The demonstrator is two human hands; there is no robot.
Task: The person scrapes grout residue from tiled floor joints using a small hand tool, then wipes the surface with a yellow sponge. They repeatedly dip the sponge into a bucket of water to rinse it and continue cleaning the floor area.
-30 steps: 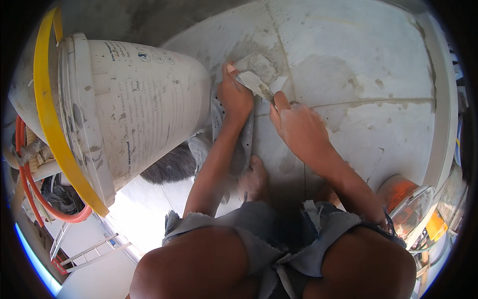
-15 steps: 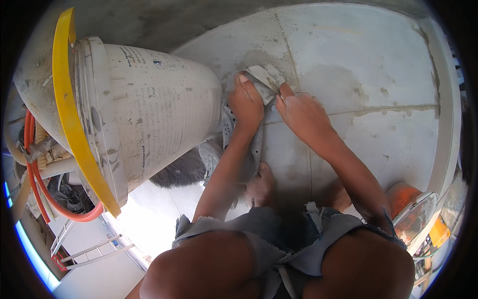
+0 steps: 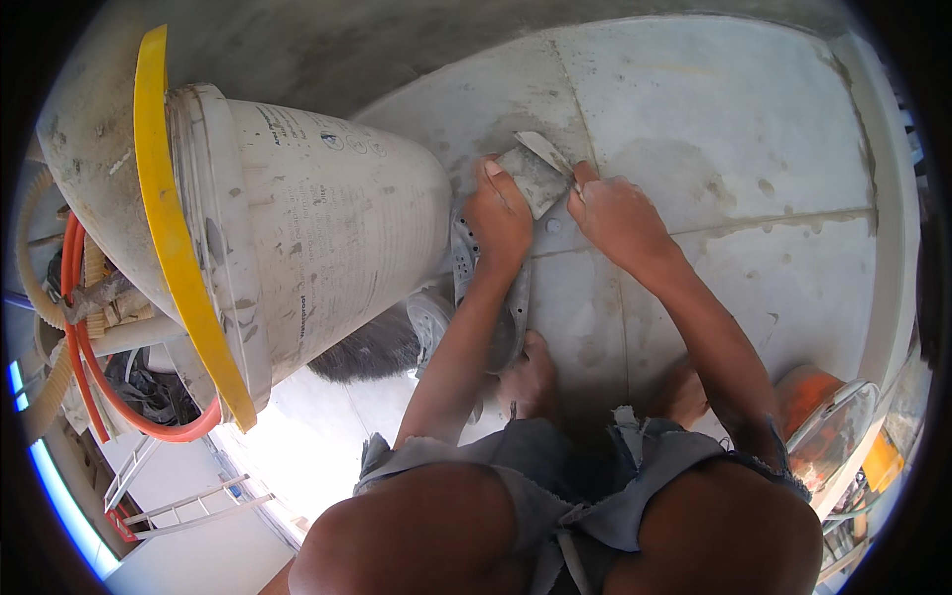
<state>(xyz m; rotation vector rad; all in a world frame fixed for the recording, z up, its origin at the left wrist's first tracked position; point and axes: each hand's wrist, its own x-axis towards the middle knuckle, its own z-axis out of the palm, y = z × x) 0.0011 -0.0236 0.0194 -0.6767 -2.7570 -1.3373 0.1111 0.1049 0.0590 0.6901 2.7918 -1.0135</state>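
Observation:
My left hand (image 3: 499, 220) is closed on the edge of a small, flat, grey, squarish plate (image 3: 536, 184) with a smeared surface. My right hand (image 3: 625, 224) grips a putty knife (image 3: 540, 149), its handle mostly hidden in the fingers. The pale blade slants across the far edge of the plate, seen nearly edge-on; whether they touch I cannot tell. Both hands are above the grey tiled surface (image 3: 734, 129), between my knees and the far wall. Under my left forearm a grey perforated clog (image 3: 464, 260) partly shows.
A large white bucket (image 3: 337, 208) with a yellow band (image 3: 178, 258) lies tipped at left, close to my left hand. Orange hose (image 3: 84, 347) loops beside it. A dark-bristled brush head (image 3: 369, 347) is below the bucket. A clear pail (image 3: 828, 426) stands at right. A ladder (image 3: 188, 508) shows at lower left.
The putty knife blade has turned from a broader face to nearly edge-on, baring more of the plate. Both hands have shifted slightly right and down in the picture, along with the bucket.

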